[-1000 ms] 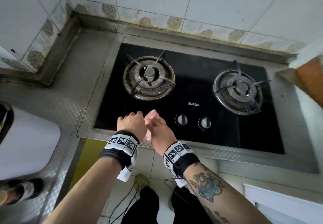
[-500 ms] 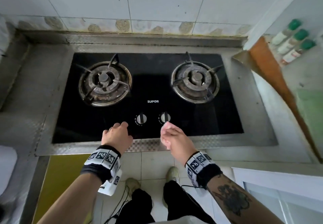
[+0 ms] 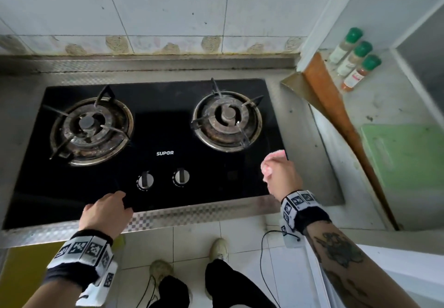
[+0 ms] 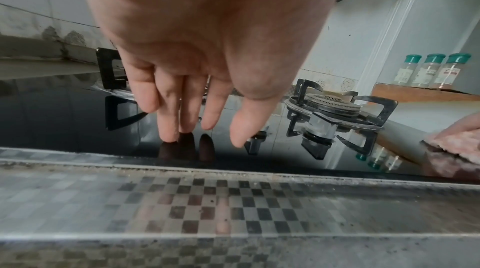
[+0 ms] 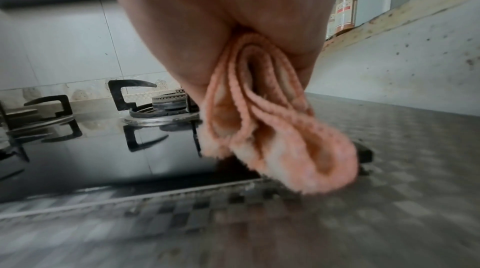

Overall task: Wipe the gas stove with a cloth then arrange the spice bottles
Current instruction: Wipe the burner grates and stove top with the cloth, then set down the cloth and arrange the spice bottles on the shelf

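Right hand (image 3: pixel 282 175) gripped the pink cloth (image 3: pixel 270 164), bunched in folds; the wad hung below the fist, over the front right corner of the gas stove (image 3: pixel 153 139). From the wrist view the cloth (image 5: pixel 272 128) looked just above the glass, near where it meets the steel bench (image 3: pixel 310 144); contact not certain, picture blurred.

Left hand (image 3: pixel 105 214) lay open, holding nothing, fingers (image 4: pixel 168 116) straight, tips touching or nearly touching the glass at its front edge, with their reflection right beneath them.

Relation that mattered: nearly all the black glass lay to the left of the cloth hand and away from the body. Its long axis ran left to right, so my reading was that the wipe would sweep leftward along the front strip, past the two knobs (image 3: pixel 163 179) toward the left hand. Right burner (image 3: pixel 227 121) sat just beyond the cloth hand; left burner (image 3: pixel 91 130) beyond the left hand.

Spice bottles (image 3: pixel 355 57), three, green caps, stood in a row on a raised ledge beyond and to the right of the cloth hand, well apart from it. Right hand clearly the nearer. Wiping judged barely begun; bottles untouched.
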`<state>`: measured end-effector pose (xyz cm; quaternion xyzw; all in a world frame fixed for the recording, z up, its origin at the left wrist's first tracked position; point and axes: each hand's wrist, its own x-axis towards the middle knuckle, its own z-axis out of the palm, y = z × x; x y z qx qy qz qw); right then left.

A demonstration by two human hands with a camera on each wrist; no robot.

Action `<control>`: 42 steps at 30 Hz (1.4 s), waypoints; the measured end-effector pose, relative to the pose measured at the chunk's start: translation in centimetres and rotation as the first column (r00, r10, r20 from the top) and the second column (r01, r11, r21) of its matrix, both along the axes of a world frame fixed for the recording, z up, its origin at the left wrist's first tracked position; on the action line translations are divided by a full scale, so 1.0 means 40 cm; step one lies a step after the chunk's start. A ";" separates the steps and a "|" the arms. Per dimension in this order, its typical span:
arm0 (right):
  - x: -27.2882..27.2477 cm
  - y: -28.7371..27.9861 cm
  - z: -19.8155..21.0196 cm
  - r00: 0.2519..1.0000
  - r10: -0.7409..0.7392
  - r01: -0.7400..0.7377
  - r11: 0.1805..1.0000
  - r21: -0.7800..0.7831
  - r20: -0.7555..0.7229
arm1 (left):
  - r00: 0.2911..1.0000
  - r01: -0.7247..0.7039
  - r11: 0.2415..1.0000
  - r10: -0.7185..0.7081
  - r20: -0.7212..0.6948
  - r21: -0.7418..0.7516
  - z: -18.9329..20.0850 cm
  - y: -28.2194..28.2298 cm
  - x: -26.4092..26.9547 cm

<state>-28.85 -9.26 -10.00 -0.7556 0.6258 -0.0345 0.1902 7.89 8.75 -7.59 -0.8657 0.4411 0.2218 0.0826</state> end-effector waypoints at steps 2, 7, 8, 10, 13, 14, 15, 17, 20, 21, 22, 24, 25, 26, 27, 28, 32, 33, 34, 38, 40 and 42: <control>0.004 -0.027 -0.008 1.000 -0.013 0.014 0.999 -0.039 0.028 | 1.000 -0.001 1.000 0.001 0.013 0.005 0.001 -0.001 0.003; 0.012 -0.133 -0.026 0.997 0.050 -0.052 0.998 -0.030 -0.053 | 0.993 0.066 0.998 -0.068 0.101 0.019 -0.001 -0.001 -0.006; 0.013 -0.140 -0.028 0.996 0.056 -0.058 0.998 -0.026 -0.068 | 0.989 0.082 0.996 -0.086 0.122 0.033 -0.002 -0.003 -0.011; 0.012 -0.129 -0.024 0.994 0.074 -0.078 0.995 -0.054 -0.079 | 0.984 0.097 0.994 -0.104 0.142 0.054 -0.007 -0.002 -0.018; -0.007 -0.087 -0.016 0.990 0.107 -0.115 0.989 -0.092 -0.095 | 0.980 0.107 0.991 -0.118 0.160 0.075 -0.016 -0.004 -0.014; -0.020 -0.077 -0.016 0.991 0.100 -0.108 0.990 -0.091 -0.093 | 0.980 0.104 0.991 -0.117 0.163 0.082 -0.021 -0.003 -0.010; -0.036 -0.069 -0.015 0.993 0.079 -0.087 0.992 -0.089 -0.088 | 0.979 0.103 0.991 -0.117 0.165 0.089 -0.025 -0.003 -0.006; -0.070 -0.055 -0.016 0.997 0.021 -0.027 0.996 -0.089 -0.073 | 0.979 0.104 0.989 -0.121 0.164 0.108 -0.028 -0.002 0.000; -0.101 -0.052 -0.005 0.991 -0.037 0.024 0.995 -0.101 -0.130 | 0.984 0.083 0.984 -0.106 0.144 0.156 -0.009 -0.016 -0.003; -0.103 -0.054 0.002 0.988 -0.049 0.035 0.994 -0.099 -0.144 | 0.987 0.072 0.984 -0.093 0.129 0.161 0.001 -0.026 -0.006; -0.100 -0.057 0.007 0.986 -0.051 0.036 0.995 -0.098 -0.156 | 0.991 0.054 0.985 -0.073 0.114 0.163 0.006 -0.037 -0.004; -0.095 -0.064 0.010 0.984 -0.049 0.035 0.996 -0.083 -0.171 | 0.998 0.014 0.982 -0.026 0.060 0.188 0.017 -0.062 -0.003; -0.087 -0.064 0.010 0.984 -0.048 0.037 0.997 -0.068 -0.170 | 0.999 0.006 0.976 -0.015 0.039 0.218 0.026 -0.072 -0.003; -0.081 -0.064 0.009 0.984 -0.046 0.036 0.998 -0.057 -0.171 | 1.000 -0.002 0.972 -0.005 0.027 0.236 0.036 -0.085 -0.011; -0.078 -0.065 0.012 0.983 -0.043 0.035 0.998 -0.051 -0.180 | 1.000 -0.012 0.974 0.007 0.026 0.227 0.046 -0.103 -0.026; -0.065 -0.064 0.015 0.981 -0.032 0.023 0.999 -0.049 -0.192 | 0.999 -0.034 0.979 0.028 0.030 0.200 0.061 -0.111 -0.037; -0.056 -0.070 0.044 0.959 -0.036 0.013 0.996 -0.085 -0.280 | 0.999 -0.026 0.998 0.024 0.028 0.054 0.113 -0.159 -0.110; -0.060 -0.071 0.050 0.960 -0.043 0.020 0.996 -0.082 -0.278 | 1.000 -0.016 0.999 0.016 0.015 0.032 0.120 -0.165 -0.129; -0.065 -0.075 0.056 0.965 -0.051 0.030 0.996 -0.083 -0.257 | 1.000 -0.008 1.000 0.008 0.009 0.013 0.123 -0.167 -0.144; -0.091 -0.107 0.093 0.989 -0.099 0.090 0.992 -0.090 -0.111 | 0.997 0.049 0.987 -0.038 0.067 -0.156 0.123 -0.176 -0.197; -0.107 -0.133 0.120 0.989 -0.143 0.140 0.985 -0.103 -0.026 | 0.996 0.064 0.960 -0.076 -0.035 -0.272 0.116 -0.192 -0.233; -0.117 -0.166 0.150 0.977 -0.201 0.207 0.974 -0.096 0.069 | 0.966 0.190 0.926 -0.235 -0.106 -0.326 0.104 -0.208 -0.285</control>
